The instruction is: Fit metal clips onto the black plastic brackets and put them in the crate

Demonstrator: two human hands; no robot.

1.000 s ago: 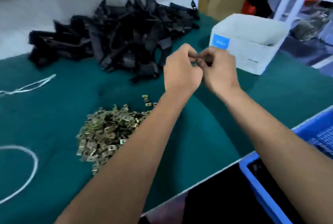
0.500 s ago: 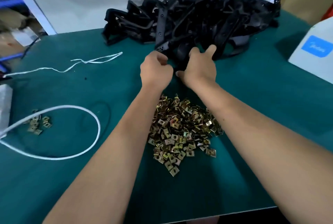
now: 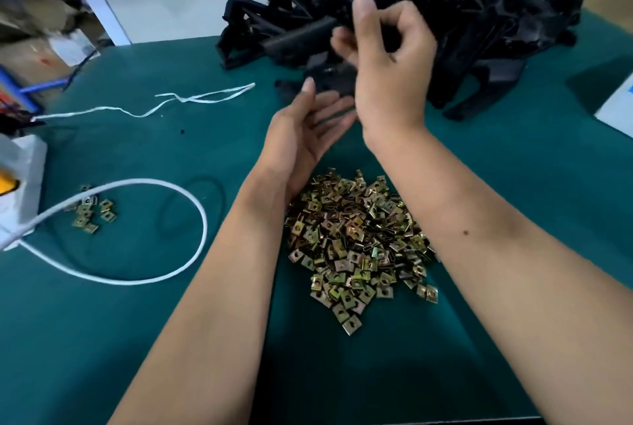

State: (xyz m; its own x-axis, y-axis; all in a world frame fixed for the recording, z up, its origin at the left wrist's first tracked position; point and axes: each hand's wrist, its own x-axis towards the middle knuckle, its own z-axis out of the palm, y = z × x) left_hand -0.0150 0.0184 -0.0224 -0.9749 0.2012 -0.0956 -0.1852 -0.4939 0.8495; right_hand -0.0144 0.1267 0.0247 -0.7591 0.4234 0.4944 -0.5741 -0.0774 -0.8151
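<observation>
A heap of black plastic brackets point(image 3: 486, 24) lies at the back of the green table. In front of me sits a pile of brass-coloured metal clips point(image 3: 356, 246). My right hand point(image 3: 387, 61) is raised at the near edge of the heap, thumb up and fingers curled round a black bracket point(image 3: 325, 77) that hangs below and left of it. My left hand point(image 3: 308, 130) is just below, palm up with fingers straight, touching the bracket's underside. The crate is out of view.
A small cluster of clips point(image 3: 90, 212) lies at the left inside a loop of white cable point(image 3: 202, 219). A white power strip point(image 3: 17, 178) sits at the left edge, a white string point(image 3: 191, 99) behind it, and a white box point(image 3: 616, 106) at the right edge.
The view swung left, away from the box and blue crate. Both hands went to the bracket heap; my right hand lifted a bracket and my left hand opened palm up under it.
</observation>
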